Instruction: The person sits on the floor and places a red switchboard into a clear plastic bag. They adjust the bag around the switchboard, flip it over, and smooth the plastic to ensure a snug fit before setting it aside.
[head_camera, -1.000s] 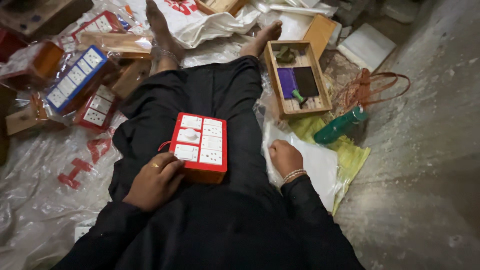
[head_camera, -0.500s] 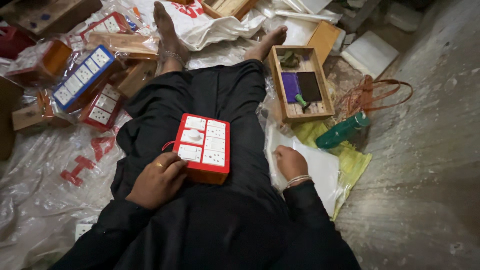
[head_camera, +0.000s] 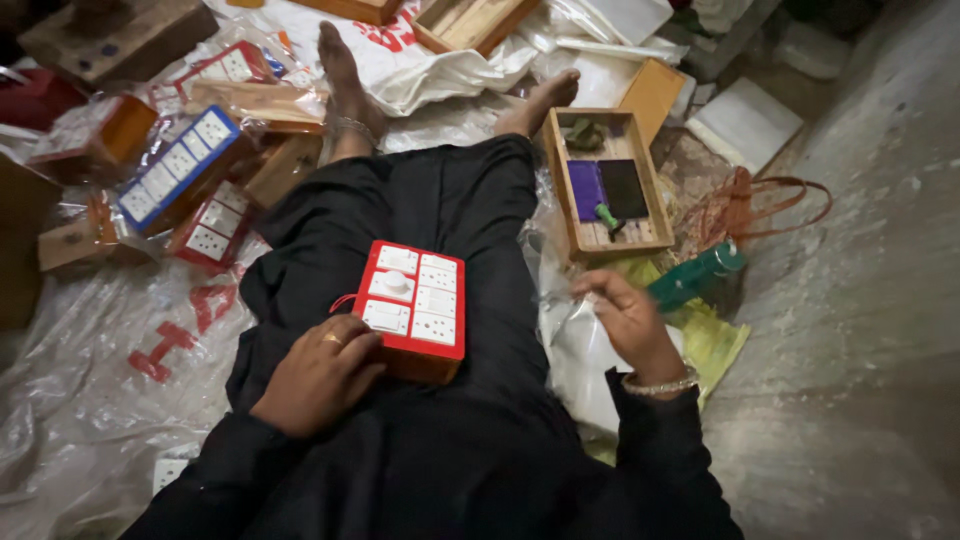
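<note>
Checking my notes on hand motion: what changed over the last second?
The right hand lifted off the plastic sheet beside the lap, fingers now pinched, toward the wooden tray. The left hand kept steadying the red switch board on the lap.

L hand (head_camera: 318, 372) flat, R hand (head_camera: 628, 318) raised

Right hand (head_camera: 628, 320) lifted off the white plastic sheet (head_camera: 575, 350) beside the lap, now raised with fingers pinched near the green bottle (head_camera: 692, 280), head camera tilted slightly, wooden tray (head_camera: 606, 180) lower in frame
</note>
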